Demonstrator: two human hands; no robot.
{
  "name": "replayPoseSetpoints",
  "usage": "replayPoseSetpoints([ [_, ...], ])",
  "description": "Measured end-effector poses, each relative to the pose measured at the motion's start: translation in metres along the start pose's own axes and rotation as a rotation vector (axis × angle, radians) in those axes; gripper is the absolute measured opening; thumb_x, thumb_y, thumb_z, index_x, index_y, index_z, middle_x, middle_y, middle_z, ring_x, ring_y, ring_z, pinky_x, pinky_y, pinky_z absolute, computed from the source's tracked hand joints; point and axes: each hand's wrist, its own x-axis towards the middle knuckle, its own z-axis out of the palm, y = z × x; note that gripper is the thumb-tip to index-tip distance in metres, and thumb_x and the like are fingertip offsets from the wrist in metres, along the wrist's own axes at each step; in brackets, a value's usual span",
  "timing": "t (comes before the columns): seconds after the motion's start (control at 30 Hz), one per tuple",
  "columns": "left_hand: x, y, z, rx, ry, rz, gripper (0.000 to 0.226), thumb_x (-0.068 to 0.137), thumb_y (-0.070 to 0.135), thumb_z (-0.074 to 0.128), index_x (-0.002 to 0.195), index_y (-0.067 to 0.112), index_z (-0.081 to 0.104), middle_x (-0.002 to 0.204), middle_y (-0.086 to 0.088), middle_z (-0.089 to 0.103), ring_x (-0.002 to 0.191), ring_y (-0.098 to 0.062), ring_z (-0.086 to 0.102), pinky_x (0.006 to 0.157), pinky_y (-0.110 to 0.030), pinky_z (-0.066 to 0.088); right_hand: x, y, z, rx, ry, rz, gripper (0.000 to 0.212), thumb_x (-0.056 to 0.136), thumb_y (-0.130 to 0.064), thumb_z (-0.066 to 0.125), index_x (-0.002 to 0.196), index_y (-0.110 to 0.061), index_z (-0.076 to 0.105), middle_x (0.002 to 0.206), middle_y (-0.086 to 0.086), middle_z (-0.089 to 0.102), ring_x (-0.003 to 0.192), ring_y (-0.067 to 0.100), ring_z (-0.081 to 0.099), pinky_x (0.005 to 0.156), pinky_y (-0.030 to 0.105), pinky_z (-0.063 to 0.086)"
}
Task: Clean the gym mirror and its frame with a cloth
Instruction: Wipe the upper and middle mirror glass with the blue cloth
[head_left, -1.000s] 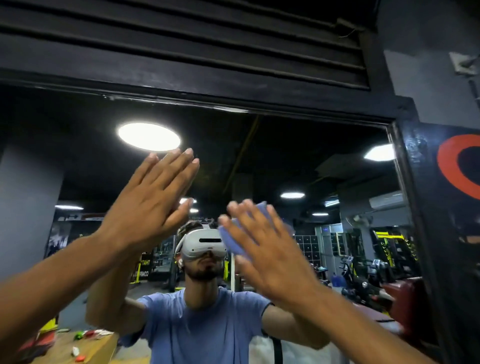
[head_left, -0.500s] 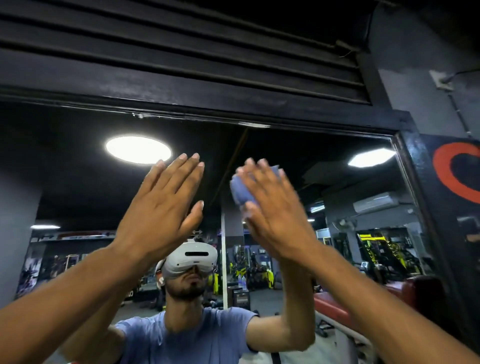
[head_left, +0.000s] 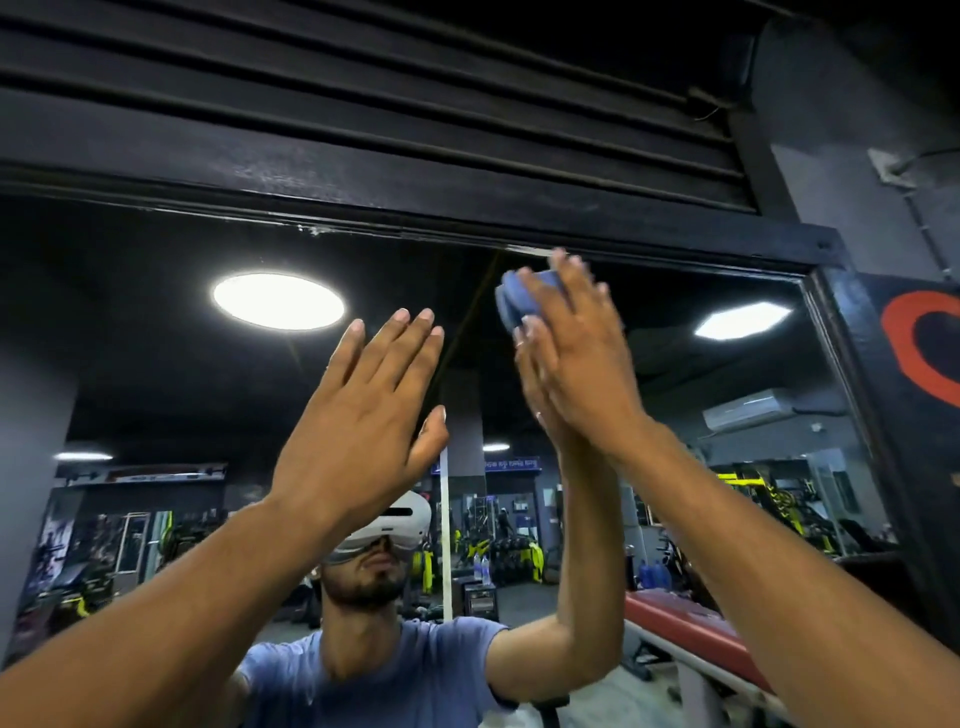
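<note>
Blue cloth (head_left: 522, 304) sits upper centre, pressed to the mirror (head_left: 156, 322) just under the black top frame (head_left: 363, 192), flat beneath the right hand (head_left: 582, 364), whose fingers lie straight over it. Left hand (head_left: 363, 410) is open at centre, fingers straight, holding nothing. Dark glass spreads left; the side frame (head_left: 852, 364) stands at right.

A black louvred panel (head_left: 363, 88) spans the top. A grey wall (head_left: 852, 130) stands right, beside a black pillar (head_left: 904, 415) bearing a red painted shape (head_left: 919, 343).
</note>
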Motion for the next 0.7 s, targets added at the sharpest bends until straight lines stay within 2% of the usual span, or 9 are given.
replayPoseSetpoints([
  [0.07, -0.001, 0.001, 0.001, 0.009, 0.01, -0.001, 0.072, 0.108, 0.049, 0.022, 0.169, 0.011, 0.021, 0.177, -0.009, 0.017, 0.165, -0.021, 0.011, 0.133, -0.052, 0.012, 0.016, 0.004, 0.003, 0.009, 0.027, 0.166, 0.053, 0.112, -0.039, 0.032, 0.163, -0.023, 0.033, 0.173, 0.012, 0.02, 0.162, 0.027, 0.01, 0.131, 0.054, 0.011],
  [0.13, 0.0, 0.001, 0.0, 0.008, 0.006, -0.001, 0.073, 0.107, 0.05, 0.021, 0.169, 0.011, 0.021, 0.177, -0.009, 0.017, 0.165, -0.021, 0.01, 0.133, -0.052, 0.012, 0.025, -0.011, 0.006, -0.014, -0.037, 0.207, 0.057, 0.113, -0.044, 0.03, 0.166, -0.026, 0.021, 0.175, 0.011, 0.011, 0.163, 0.028, -0.001, 0.132, 0.051, 0.001],
  [0.23, 0.0, 0.002, -0.003, -0.002, 0.002, -0.005, 0.074, 0.106, 0.05, 0.02, 0.169, 0.01, 0.021, 0.177, -0.01, 0.017, 0.165, -0.022, 0.011, 0.133, -0.052, 0.011, 0.01, -0.035, 0.003, 0.023, -0.157, -0.007, 0.058, 0.113, -0.045, 0.026, 0.168, -0.03, 0.014, 0.176, 0.007, 0.005, 0.162, 0.025, -0.007, 0.131, 0.045, -0.006],
  [0.33, -0.004, 0.006, -0.005, -0.023, -0.003, -0.028, 0.073, 0.106, 0.048, 0.021, 0.169, 0.01, 0.022, 0.177, -0.011, 0.018, 0.165, -0.024, 0.012, 0.133, -0.052, 0.011, -0.021, -0.02, -0.009, -0.013, -0.2, -0.193, 0.058, 0.111, -0.042, 0.033, 0.166, -0.027, 0.026, 0.174, 0.005, 0.019, 0.163, 0.024, 0.005, 0.132, 0.047, 0.003],
  [0.43, -0.019, 0.019, -0.003, -0.012, -0.019, -0.032, 0.073, 0.107, 0.046, 0.02, 0.169, 0.008, 0.02, 0.177, -0.013, 0.015, 0.165, -0.026, 0.009, 0.132, -0.055, 0.011, -0.033, 0.016, -0.015, -0.063, -0.114, -0.028, 0.058, 0.108, -0.041, 0.032, 0.164, -0.023, 0.031, 0.173, 0.005, 0.024, 0.162, 0.024, 0.01, 0.13, 0.05, 0.012],
  [0.5, -0.032, 0.031, 0.001, -0.014, -0.019, -0.019, 0.073, 0.107, 0.046, 0.019, 0.168, 0.006, 0.02, 0.177, -0.015, 0.014, 0.165, -0.028, 0.009, 0.131, -0.057, 0.013, -0.045, 0.015, -0.015, -0.052, -0.101, 0.101, 0.062, 0.108, -0.045, 0.022, 0.167, -0.025, 0.023, 0.175, 0.004, 0.015, 0.163, 0.022, 0.002, 0.131, 0.05, 0.006],
  [0.53, -0.037, 0.036, 0.002, -0.022, -0.018, -0.011, 0.073, 0.107, 0.046, 0.019, 0.168, 0.005, 0.02, 0.177, -0.015, 0.014, 0.165, -0.028, 0.009, 0.131, -0.058, 0.013, -0.058, 0.006, -0.015, -0.037, -0.118, 0.099, 0.063, 0.108, -0.046, 0.019, 0.167, -0.026, 0.019, 0.176, 0.004, 0.01, 0.163, 0.022, -0.003, 0.131, 0.05, 0.002],
  [0.63, -0.052, 0.049, 0.002, -0.048, -0.012, 0.011, 0.073, 0.108, 0.045, 0.02, 0.168, 0.003, 0.02, 0.177, -0.017, 0.012, 0.165, -0.029, 0.009, 0.131, -0.059, 0.015, -0.131, -0.016, -0.024, 0.008, -0.242, -0.115, 0.062, 0.11, -0.044, 0.022, 0.168, -0.024, 0.016, 0.176, 0.006, 0.004, 0.163, 0.024, -0.006, 0.131, 0.051, -0.002],
  [0.7, -0.063, 0.061, 0.003, -0.038, -0.009, 0.082, 0.071, 0.109, 0.043, 0.021, 0.168, 0.003, 0.021, 0.177, -0.017, 0.012, 0.165, -0.03, 0.009, 0.131, -0.059, 0.016, -0.181, -0.009, -0.036, -0.021, -0.303, -0.306, 0.062, 0.11, -0.04, 0.029, 0.167, -0.018, 0.02, 0.176, 0.01, 0.009, 0.163, 0.029, 0.002, 0.131, 0.056, 0.005],
])
